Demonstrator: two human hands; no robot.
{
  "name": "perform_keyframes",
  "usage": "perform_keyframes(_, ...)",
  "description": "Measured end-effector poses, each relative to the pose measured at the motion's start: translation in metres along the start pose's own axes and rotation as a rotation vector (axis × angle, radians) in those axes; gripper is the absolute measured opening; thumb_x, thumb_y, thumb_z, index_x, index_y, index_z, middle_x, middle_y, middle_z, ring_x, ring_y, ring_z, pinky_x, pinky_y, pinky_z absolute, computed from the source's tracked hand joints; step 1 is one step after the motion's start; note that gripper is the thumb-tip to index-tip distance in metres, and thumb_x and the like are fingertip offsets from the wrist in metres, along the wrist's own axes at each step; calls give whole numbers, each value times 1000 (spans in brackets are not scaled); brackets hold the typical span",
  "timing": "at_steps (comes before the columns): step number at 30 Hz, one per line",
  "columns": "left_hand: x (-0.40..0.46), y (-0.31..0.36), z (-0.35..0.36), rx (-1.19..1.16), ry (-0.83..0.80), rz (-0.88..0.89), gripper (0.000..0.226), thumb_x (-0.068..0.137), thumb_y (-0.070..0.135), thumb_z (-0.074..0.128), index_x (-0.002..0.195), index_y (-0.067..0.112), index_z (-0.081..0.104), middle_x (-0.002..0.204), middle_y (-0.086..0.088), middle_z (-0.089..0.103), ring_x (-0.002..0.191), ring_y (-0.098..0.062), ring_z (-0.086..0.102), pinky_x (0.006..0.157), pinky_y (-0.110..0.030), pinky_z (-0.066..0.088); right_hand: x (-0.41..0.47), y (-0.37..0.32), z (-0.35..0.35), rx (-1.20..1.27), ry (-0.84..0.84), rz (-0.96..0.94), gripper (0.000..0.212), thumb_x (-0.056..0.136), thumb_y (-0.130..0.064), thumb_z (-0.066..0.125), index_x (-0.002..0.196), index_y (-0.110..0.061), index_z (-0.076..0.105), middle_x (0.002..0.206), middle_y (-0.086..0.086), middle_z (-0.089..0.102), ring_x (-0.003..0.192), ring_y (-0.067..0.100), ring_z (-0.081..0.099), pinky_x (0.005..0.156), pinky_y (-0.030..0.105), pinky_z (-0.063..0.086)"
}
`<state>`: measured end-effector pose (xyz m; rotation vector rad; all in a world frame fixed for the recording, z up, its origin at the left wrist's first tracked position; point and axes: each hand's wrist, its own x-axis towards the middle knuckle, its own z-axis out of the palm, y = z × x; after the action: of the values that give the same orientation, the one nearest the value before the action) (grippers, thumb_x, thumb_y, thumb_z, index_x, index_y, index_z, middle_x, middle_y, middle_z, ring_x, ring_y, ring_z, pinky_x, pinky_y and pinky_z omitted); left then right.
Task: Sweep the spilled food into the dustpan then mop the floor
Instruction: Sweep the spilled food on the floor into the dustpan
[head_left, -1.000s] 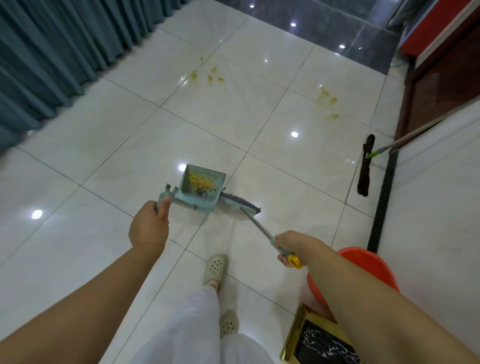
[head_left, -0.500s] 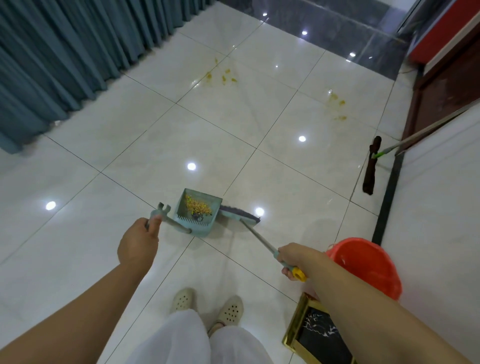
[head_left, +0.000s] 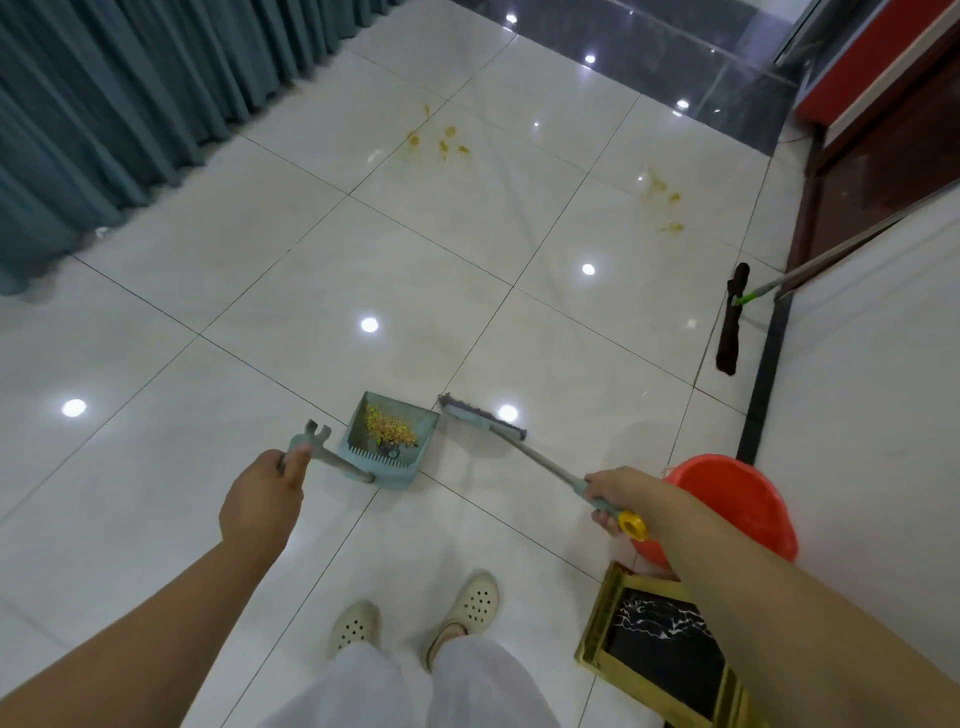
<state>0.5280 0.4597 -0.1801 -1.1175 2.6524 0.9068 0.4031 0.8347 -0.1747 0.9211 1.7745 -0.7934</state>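
Dustpan (head_left: 390, 435) stood on the floor (head_left: 519, 218) just in front of the person, with yellow food already lying inside it. In the head view, the left hand (head_left: 262, 499) held the dustpan's long handle (head_left: 326, 453), fingers curled around it. The right hand (head_left: 618, 496) gripped the broom handle (head_left: 550, 470) near its yellow end; the broom head (head_left: 480, 415) lay just beside the pan's right edge, its long axis running from the pan toward the right hand. Two patches of yellow stains (head_left: 439, 137) remained far ahead on the tiles, well apart from the pan. The mop (head_left: 730, 317) leaned at the right wall, nearer to the right hand, beyond the red bucket (head_left: 737, 499). I judged that the mopping was not yet begun.
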Motion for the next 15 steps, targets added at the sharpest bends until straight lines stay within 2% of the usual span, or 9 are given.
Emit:
perform_keyframes(2,2,-8,-7,-2,-10,25,53,97,49,33,66,8,46,66,-12,60,57,-26,51,52,-29,33,-10,-1,3,73,-19,2,23,98,-14,48,121,-12,51,74,13,50,46,12,44,30,13,36)
perform_keyframes(8,13,-28,-19,50,-61,105,53,95,52,34,67,8,48,70,-17,64,63,-31,58,53,-31,35,-24,-7,19,228,-24,3,20,98,-14,49,112,1,46,68,14,48,26,10,41,28,12,36)
perform_keyframes(11,19,-37,-20,109,-97,142,55,94,55,33,71,8,51,70,-15,64,60,-26,55,53,-29,35,-29,-10,35,332,-34,-1,12,99,-10,44,99,2,44,69,14,46,22,10,39,27,11,36)
perform_keyframes(15,27,-43,-22,177,-145,168,56,94,55,31,72,7,51,64,-11,58,54,-20,48,51,-28,32,-29,-13,64,394,-51,9,17,98,-8,44,85,2,43,74,16,47,21,10,40,28,12,37)
